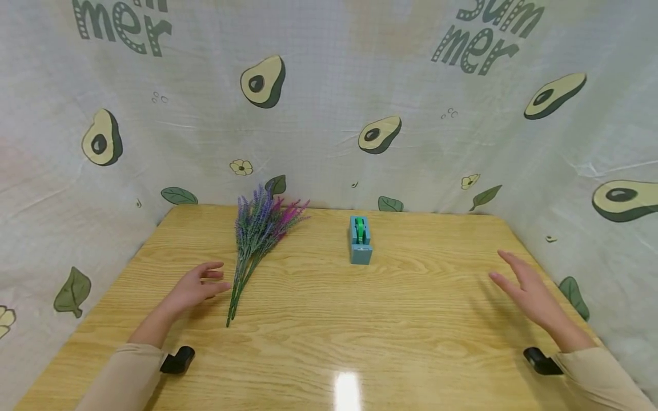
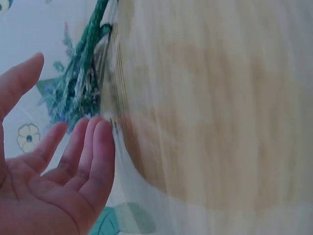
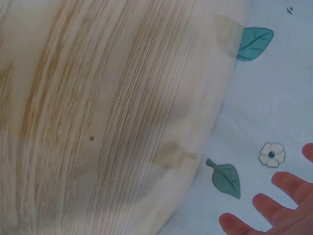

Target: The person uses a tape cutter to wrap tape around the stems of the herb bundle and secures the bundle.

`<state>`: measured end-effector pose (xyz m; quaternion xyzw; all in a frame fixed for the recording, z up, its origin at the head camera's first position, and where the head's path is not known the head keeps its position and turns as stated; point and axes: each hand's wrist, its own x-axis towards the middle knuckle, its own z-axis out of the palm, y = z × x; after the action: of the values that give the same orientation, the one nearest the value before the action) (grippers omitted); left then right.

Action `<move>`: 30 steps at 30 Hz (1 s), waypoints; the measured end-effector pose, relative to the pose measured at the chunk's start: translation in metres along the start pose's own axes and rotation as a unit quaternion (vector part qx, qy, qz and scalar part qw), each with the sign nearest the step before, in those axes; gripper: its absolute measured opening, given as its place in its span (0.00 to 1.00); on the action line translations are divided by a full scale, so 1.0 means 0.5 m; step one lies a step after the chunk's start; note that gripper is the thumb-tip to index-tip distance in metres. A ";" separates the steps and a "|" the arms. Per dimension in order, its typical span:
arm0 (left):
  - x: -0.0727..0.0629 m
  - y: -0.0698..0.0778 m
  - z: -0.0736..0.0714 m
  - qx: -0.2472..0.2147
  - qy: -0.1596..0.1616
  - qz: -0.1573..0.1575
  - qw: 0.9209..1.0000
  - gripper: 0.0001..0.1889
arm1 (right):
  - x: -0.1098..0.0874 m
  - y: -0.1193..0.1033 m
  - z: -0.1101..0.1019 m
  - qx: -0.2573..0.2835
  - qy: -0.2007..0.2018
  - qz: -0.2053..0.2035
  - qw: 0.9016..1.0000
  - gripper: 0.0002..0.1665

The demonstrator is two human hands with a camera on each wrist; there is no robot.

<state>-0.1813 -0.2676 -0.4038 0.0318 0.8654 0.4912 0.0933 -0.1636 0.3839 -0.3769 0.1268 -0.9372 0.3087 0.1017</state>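
Note:
A bunch of artificial lavender, purple and magenta with green stems, lies on the table left of the middle, stems toward the near edge. Just left of those stems is my left hand, fingers loosely bent and holding nothing. In the left wrist view the palm of the left hand shows, with the lavender beyond the fingertips. My right hand hovers near the table's right side, fingers spread and holding nothing. Fingers of that hand show at the lower right of the right wrist view.
A blue tape dispenser with a green roll of tape stands near the far middle of the wooden table. A cloth printed with avocados and leaves hangs behind and along both sides.

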 end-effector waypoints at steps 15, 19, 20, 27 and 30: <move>0.020 0.070 0.053 -0.027 0.044 0.058 0.997 0.38 | 0.029 -0.047 0.039 0.018 -0.015 -0.011 1.000 0.38; 0.028 0.091 0.073 -0.031 0.045 0.070 0.996 0.35 | 0.038 -0.062 0.051 0.028 -0.017 -0.016 0.999 0.38; 0.031 0.096 0.078 -0.032 0.044 0.073 0.996 0.35 | 0.041 -0.066 0.055 0.030 -0.017 -0.018 0.999 0.38; 0.055 0.122 0.118 -0.059 0.033 0.083 0.994 0.33 | 0.057 -0.088 0.079 0.049 -0.023 -0.025 0.998 0.37; 0.064 0.131 0.133 -0.080 0.026 0.082 0.993 0.33 | 0.064 -0.096 0.089 0.059 -0.029 -0.024 0.998 0.37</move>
<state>-0.2021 -0.1730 -0.3851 0.0824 0.8201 0.5653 0.0321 -0.1845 0.3142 -0.3772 0.1643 -0.9164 0.3575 0.0738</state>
